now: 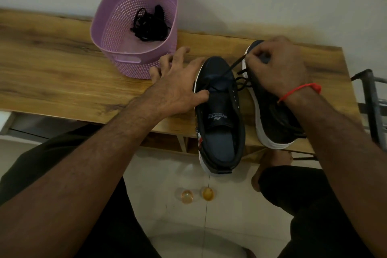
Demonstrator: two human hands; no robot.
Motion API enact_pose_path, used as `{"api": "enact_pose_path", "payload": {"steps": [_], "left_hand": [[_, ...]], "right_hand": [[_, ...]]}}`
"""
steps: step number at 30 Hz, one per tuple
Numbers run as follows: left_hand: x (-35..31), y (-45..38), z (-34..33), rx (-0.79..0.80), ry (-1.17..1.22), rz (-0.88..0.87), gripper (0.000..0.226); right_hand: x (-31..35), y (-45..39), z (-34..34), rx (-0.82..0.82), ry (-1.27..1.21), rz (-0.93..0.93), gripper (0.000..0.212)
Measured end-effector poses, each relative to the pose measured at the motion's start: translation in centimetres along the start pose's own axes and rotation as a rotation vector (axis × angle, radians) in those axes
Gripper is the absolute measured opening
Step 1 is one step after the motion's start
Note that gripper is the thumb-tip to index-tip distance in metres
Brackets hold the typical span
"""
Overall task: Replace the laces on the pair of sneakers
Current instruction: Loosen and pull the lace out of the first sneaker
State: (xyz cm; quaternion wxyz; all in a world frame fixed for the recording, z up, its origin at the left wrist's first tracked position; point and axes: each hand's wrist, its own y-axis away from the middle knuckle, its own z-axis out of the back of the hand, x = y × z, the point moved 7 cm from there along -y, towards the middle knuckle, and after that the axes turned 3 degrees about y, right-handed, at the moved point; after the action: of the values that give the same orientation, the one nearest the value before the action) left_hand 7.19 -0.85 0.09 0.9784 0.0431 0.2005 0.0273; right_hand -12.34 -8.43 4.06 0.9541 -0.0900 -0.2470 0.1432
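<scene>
Two dark navy white-soled sneakers (219,115) sit side by side at the wooden table's (62,81) near right edge. Your left hand (178,88), fingers spread and holding nothing, steadies the left shoe, so your right hand (278,65) can pinch the black lace (232,67) taut, wrist raised. Spare black laces (149,24) wait in the perforated lilac plastic basket (109,27) near the far edge.

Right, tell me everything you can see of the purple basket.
The purple basket is a rounded rectangular tub of lilac plastic, as it looks, with perforated lattice walls, a smooth solid rim and a slot handle at each end. It stands upright near the back of the wooden bench, close to the wall. A tangle of black laces lies inside on its floor. The left hand spreads open just beside its near corner; contact cannot be told.
</scene>
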Motion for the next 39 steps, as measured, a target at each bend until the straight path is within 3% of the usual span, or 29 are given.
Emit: {"api": "enact_pose_path", "payload": {"steps": [9, 11, 15, 19, 24, 27, 29, 34, 37, 39], "left_hand": [[0.1, 0.1, 0.0, 0.010, 0.002, -0.006, 0.085], [0.1, 0.1, -0.1, 0.006, 0.013, -0.011, 0.084], [0.1, 0.0, -0.2, -0.006, 0.010, -0.013, 0.085], [0.1, 0.0, -0.2, -0.003, 0.004, -0.015, 0.085], [0.3, 0.1, -0.1, 0.020, 0.012, 0.001, 0.085], [0.2, 0.1, 0.0, 0.018, 0.008, 0.002, 0.085], [0.2, 0.1, 0.0, 0.016, -0.002, 0.007, 0.086], [-0.2, 0.0, -0.4, 0.017, 0.001, -0.002, 0.080], [-1.3, 0.1, -1.5, -0.003, 0.010, 0.003, 0.068], [-2.1, 0.1, -2.3, -0.034, -0.010, 0.006, 0.062]], "right_hand": [[-3.3, -0.6, 2.6, -0.261, -0.253, -0.284, 0.024], [-2.4, -0.6, 2.0, -0.165, -0.140, -0.193, 0.029], [2.2, 1.7, -2.6, 0.208, 0.100, 0.130, 0.055], [4.9, 4.1, -6.1, 0.372, 0.271, 0.292, 0.036], [3.7, 2.0, -3.6, 0.221, 0.101, 0.230, 0.013], [0.1, 0.2, 0.5, -0.066, -0.076, -0.065, 0.014], [-2.1, -0.3, 2.2, -0.153, -0.109, -0.194, 0.021], [-1.0, 0.4, -1.1, 0.270, 0.027, -0.143, 0.080], [1.0, 2.2, -3.8, 0.481, 0.155, -0.030, 0.083], [1.4, 2.8, -4.4, 0.534, 0.158, -0.012, 0.079]]}}
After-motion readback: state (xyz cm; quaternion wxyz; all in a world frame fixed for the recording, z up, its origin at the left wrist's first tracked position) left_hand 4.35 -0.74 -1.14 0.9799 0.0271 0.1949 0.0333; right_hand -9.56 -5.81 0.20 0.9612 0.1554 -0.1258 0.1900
